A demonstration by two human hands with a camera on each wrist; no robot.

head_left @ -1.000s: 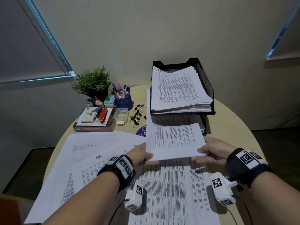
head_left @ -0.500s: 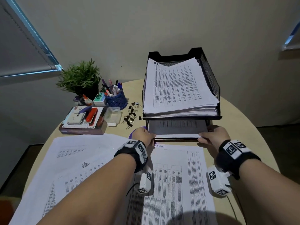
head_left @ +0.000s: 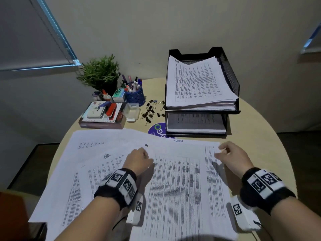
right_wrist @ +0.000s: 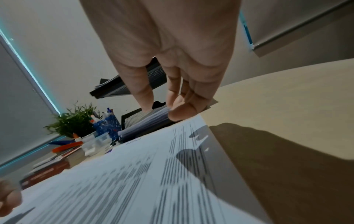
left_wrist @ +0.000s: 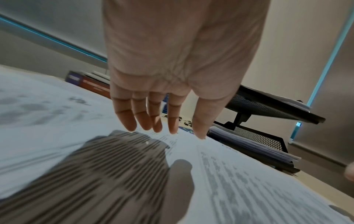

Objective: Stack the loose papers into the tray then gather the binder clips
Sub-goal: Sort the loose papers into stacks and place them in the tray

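The left hand (head_left: 139, 160) hovers over the top sheet (head_left: 182, 185), fingers straight and a little spread, holding nothing. The right hand (head_left: 231, 158) is at the sheet's far right corner; its fingers look a little curled, but I cannot tell if they pinch the paper.

This sheet lies right under both hands. Its long side runs away from the person, toward the tray (head_left: 232, 80). The tray stands straight ahead, past the fingertips, and is a bit nearer the right hand. So the sheet only needs to go forward.

The tray has two shelves, and each holds a pile. At least three more loose sheets (head_left: 73, 171) fan out to the left on the table (head_left: 257, 136).

The binder clips (head_left: 151, 111) lie scattered left of the tray, nearer the left hand. There are about fifteen; they are too small to count surely.
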